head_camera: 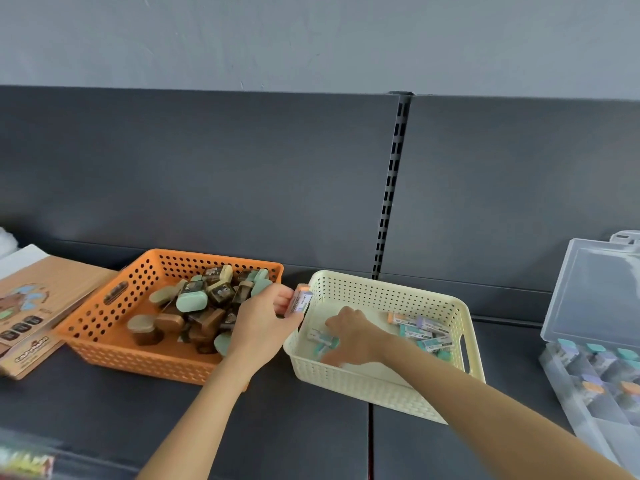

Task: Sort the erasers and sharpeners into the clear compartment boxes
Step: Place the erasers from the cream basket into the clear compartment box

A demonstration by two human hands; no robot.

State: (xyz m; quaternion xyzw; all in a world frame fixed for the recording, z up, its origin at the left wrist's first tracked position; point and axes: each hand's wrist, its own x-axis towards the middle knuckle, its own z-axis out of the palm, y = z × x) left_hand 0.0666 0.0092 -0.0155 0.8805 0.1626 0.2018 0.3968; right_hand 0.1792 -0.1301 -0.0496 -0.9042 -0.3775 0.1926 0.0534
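Note:
My left hand holds an orange eraser in a white sleeve at the left rim of the cream basket. My right hand reaches down into that basket, fingers spread over teal erasers at its left side. More sleeved erasers lie at the basket's right side. The orange basket to the left is piled with brown and green sharpeners. A clear compartment box with its lid up stands at the right edge, with several erasers in its cells.
A brown cardboard display pack lies at the far left. Everything sits on a dark grey shelf with a grey back panel and a slotted upright. A blurred colourful item is at the bottom left corner.

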